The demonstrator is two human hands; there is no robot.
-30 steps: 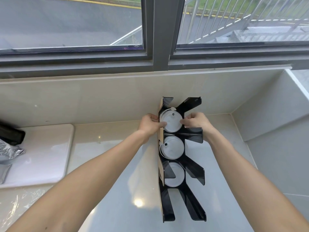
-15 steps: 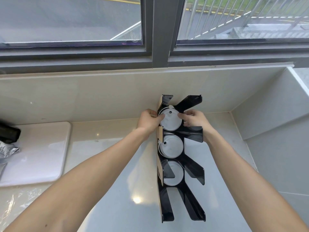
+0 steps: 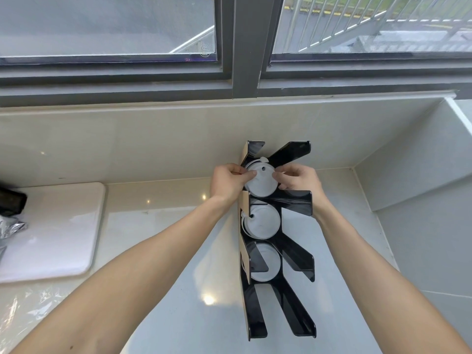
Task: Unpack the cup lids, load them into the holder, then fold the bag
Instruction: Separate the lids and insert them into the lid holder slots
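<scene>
Two hands work the farthest slot of the black holder (image 3: pixel 277 251) on the pale counter (image 3: pixel 178 290). At far left a crumpled clear bag (image 3: pixel 23 310) lies flat on the counter, not yet folded, beside a white mat (image 3: pixel 51 226). The left hand (image 3: pixel 227 183) pinches the left rim of the top lid stack (image 3: pixel 260 182); the right hand (image 3: pixel 298 178) pinches its right rim. Two more stacks sit in the slots below, and the nearest slot is bare. Uneven pressure could tilt the stack and jam it against the slanted arms, or spill loose lids.
</scene>
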